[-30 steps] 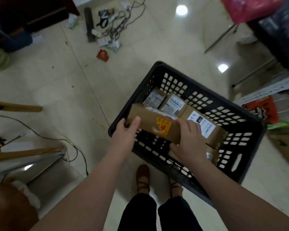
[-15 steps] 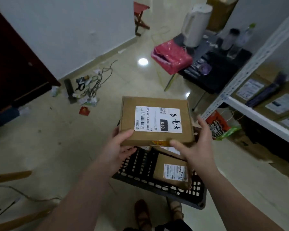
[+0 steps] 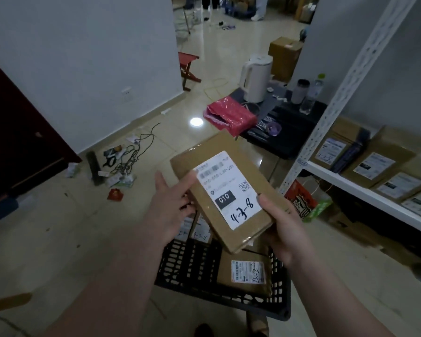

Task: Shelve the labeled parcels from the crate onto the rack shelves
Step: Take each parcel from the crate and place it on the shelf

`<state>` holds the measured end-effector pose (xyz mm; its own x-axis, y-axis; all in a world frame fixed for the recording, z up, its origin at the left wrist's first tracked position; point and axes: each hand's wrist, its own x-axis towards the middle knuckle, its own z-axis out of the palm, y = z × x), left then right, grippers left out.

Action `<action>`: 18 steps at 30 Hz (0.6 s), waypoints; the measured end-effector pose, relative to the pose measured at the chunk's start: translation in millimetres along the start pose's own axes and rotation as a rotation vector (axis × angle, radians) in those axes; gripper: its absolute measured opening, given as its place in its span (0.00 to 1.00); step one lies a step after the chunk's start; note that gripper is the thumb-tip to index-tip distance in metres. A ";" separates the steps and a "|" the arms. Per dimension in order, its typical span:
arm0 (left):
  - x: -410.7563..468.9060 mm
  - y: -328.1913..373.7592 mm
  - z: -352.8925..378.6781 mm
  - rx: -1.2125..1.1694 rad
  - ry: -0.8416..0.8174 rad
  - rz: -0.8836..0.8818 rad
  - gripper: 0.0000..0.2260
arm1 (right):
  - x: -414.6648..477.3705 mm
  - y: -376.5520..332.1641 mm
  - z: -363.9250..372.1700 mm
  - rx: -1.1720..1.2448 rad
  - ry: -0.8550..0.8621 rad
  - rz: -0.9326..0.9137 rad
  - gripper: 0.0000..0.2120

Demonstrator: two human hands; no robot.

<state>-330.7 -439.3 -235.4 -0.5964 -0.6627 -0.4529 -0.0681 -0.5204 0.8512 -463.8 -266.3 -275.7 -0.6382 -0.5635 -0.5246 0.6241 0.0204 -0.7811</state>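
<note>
Left arm: bare, stretched forward from the lower left, with the wrist kept nearly straight.
Left grip (image 3: pixel 170 205): held loosely spread at the left edge of the parcel (image 3: pixel 226 190). The thumb is laid straight on the top face, one finger is pointed away, and the others are slightly bent beside the edge.
Right arm: bare, reached in from the lower right.
Right grip (image 3: pixel 282 227): closed on the parcel's near right corner. The thumb is pressed on top and the fingers are hidden underneath.
Spacing: the grips are kept apart, with the parcel between them.
</note>
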 end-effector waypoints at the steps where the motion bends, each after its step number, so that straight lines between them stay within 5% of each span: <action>1: -4.0 -5.6 6.6 0.058 -0.036 -0.048 0.54 | -2.4 4.7 4.2 0.045 0.009 0.006 0.40; 3: -12.3 -21.3 16.3 0.171 -0.136 -0.136 0.55 | -6.9 12.9 12.4 0.117 0.030 0.034 0.28; 6: -17.1 -33.1 17.5 0.266 -0.206 -0.109 0.39 | -12.1 19.4 15.8 0.120 0.040 0.042 0.24; 14: -19.6 -24.2 -4.2 0.291 -0.248 -0.127 0.40 | -2.7 -6.2 6.6 -0.159 -0.077 0.098 0.48; 18: -26.8 -22.3 -5.2 0.383 -0.349 -0.164 0.44 | 4.3 -29.5 16.5 -0.235 -0.073 0.008 0.43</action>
<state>-309.1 -412.7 -243.7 -0.7793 -0.3370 -0.5283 -0.4303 -0.3250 0.8422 -477.5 -282.9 -249.4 -0.5941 -0.6205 -0.5118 0.5014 0.2119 -0.8389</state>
